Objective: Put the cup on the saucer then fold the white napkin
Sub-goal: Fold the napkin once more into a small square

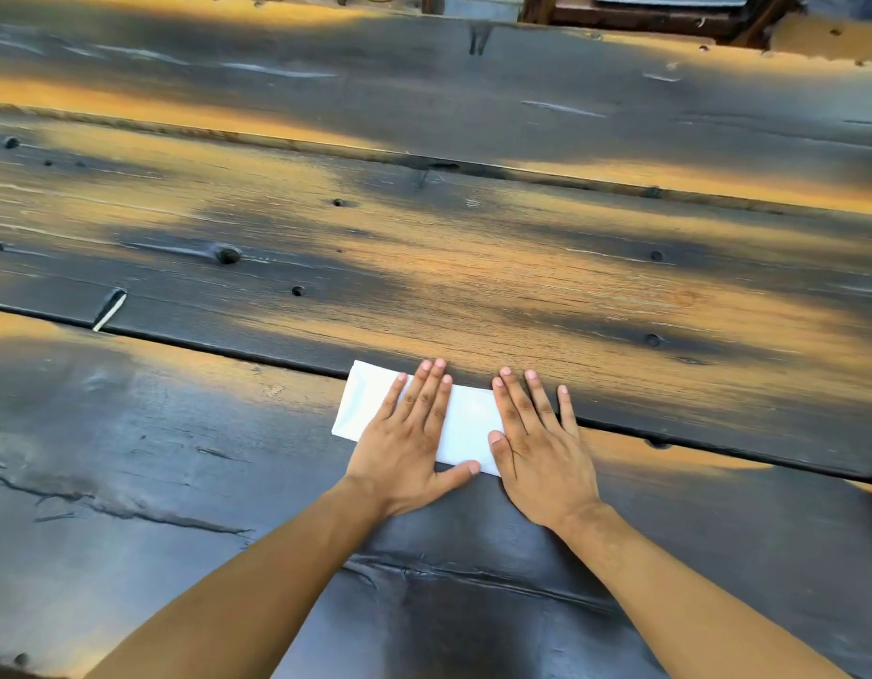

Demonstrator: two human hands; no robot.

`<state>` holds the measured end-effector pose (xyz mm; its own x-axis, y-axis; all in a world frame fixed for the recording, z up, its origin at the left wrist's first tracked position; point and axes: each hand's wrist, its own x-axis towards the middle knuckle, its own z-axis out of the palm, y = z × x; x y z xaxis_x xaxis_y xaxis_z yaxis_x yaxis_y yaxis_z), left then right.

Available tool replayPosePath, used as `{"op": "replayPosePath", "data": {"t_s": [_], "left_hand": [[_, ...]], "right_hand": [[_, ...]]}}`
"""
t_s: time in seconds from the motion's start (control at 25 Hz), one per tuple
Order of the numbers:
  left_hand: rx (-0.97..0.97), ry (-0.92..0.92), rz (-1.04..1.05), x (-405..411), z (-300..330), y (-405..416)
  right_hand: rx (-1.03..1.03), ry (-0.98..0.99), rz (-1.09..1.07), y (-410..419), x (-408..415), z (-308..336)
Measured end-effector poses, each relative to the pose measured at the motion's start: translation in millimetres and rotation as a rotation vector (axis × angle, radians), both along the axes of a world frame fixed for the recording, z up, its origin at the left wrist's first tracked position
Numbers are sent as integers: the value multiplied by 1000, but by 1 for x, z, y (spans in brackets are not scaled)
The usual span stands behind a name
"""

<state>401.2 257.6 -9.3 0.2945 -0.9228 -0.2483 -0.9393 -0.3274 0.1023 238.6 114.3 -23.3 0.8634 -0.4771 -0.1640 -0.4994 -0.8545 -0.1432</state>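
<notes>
A person's two hands press flat on a folded white napkin lying near the front edge of a dark, weathered plank tabletop: the left hand on its middle, the right hand over its right end, fingers straight.

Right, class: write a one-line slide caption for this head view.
Both hands, left and right, press flat on a folded white napkin on a dark plank table.
</notes>
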Motion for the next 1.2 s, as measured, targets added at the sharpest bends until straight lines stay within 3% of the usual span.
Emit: {"op": "replayPosePath", "data": {"t_s": [0.4, 0.56, 0.8, 1.2], "left_hand": [[86, -67, 148, 74, 9, 67], [-5, 3, 252, 64, 16, 64], [-126, -43, 59, 10, 10, 16], [-21, -51, 124, 29, -7, 34]], "right_hand": [[7, 17, -6, 1, 1, 2], [17, 33, 13, 0, 1, 3], [19, -120, -1, 12, 19, 24], [6, -15, 100, 33, 31, 5]]}}
